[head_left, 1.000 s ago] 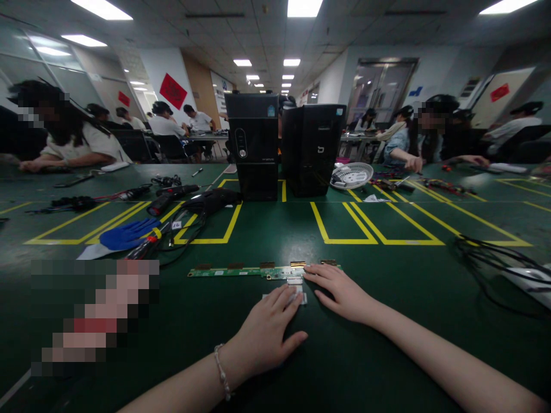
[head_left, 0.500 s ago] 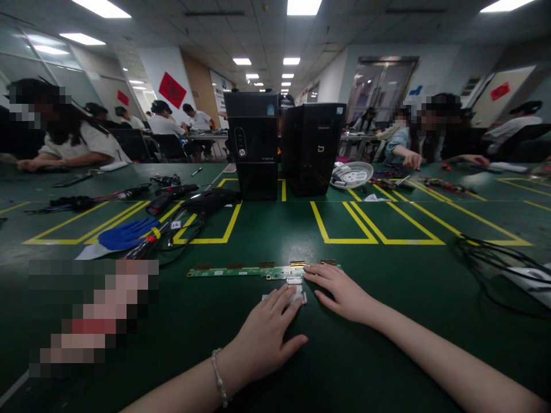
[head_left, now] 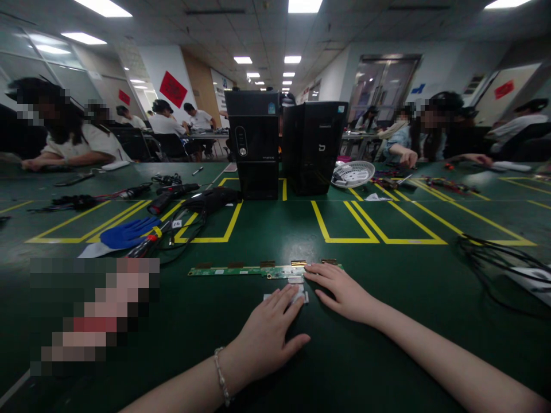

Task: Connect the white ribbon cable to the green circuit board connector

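A long, narrow green circuit board [head_left: 235,272] with copper-coloured tabs along its far edge lies across the green table in front of me. My right hand [head_left: 340,289] rests with fingers spread on the board's right part and holds nothing. Just nearer, my left hand [head_left: 275,330] lies palm down, its fingertips over a small pale piece [head_left: 305,296] that they partly cover. The thumb stands apart from the other fingers. A short silvery connector [head_left: 295,280] shows between the left fingertips and the board. A beaded bracelet circles my left wrist.
Two black computer towers [head_left: 258,143] stand mid-table. To the left lie a blue glove [head_left: 129,232], a black heat gun [head_left: 210,198] and cables. Black cables [head_left: 486,269] lie right, with a white basket [head_left: 353,174] farther back. Co-workers sit at both sides.
The view has shifted very slightly. Both hands stay where they were on the board and the pale piece.
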The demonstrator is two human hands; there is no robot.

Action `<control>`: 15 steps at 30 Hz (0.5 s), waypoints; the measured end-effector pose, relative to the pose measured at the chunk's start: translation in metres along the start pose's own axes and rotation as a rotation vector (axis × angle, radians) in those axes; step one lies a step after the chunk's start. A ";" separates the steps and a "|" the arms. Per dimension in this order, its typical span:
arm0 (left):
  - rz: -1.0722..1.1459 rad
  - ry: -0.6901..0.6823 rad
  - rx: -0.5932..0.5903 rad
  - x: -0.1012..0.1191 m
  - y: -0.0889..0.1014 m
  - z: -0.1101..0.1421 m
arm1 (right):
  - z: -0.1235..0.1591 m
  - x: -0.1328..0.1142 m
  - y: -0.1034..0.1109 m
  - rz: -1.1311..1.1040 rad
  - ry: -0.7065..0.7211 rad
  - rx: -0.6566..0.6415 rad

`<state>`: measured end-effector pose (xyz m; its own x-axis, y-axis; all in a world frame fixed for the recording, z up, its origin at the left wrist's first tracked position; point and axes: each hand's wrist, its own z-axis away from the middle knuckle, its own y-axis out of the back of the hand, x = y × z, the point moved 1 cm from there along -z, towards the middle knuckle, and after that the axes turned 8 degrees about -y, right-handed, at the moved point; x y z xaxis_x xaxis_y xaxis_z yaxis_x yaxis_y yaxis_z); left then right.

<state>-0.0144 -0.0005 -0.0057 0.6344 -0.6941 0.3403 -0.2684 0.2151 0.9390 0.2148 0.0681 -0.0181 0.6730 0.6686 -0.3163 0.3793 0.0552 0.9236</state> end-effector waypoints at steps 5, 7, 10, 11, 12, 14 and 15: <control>0.001 0.015 -0.004 0.000 -0.001 0.001 | 0.000 0.001 0.000 0.000 0.002 0.001; 0.001 0.015 -0.003 0.000 -0.002 0.002 | -0.001 0.001 0.000 0.002 0.002 -0.001; 0.005 0.018 0.008 0.000 -0.002 0.001 | -0.001 0.001 -0.001 0.005 -0.002 -0.002; 0.005 0.026 0.011 0.000 -0.002 0.000 | -0.001 0.001 -0.001 0.005 -0.003 -0.002; 0.006 0.037 0.010 0.000 -0.001 -0.001 | -0.001 0.001 -0.001 0.004 -0.004 -0.003; 0.004 0.060 -0.003 0.002 0.000 -0.002 | -0.001 0.001 -0.001 0.002 -0.003 -0.006; 0.001 0.067 -0.012 0.002 0.000 -0.003 | -0.001 0.001 -0.001 0.001 -0.003 -0.007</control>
<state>-0.0105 0.0001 -0.0046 0.6814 -0.6463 0.3435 -0.2608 0.2241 0.9390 0.2146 0.0688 -0.0187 0.6754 0.6663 -0.3160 0.3743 0.0594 0.9254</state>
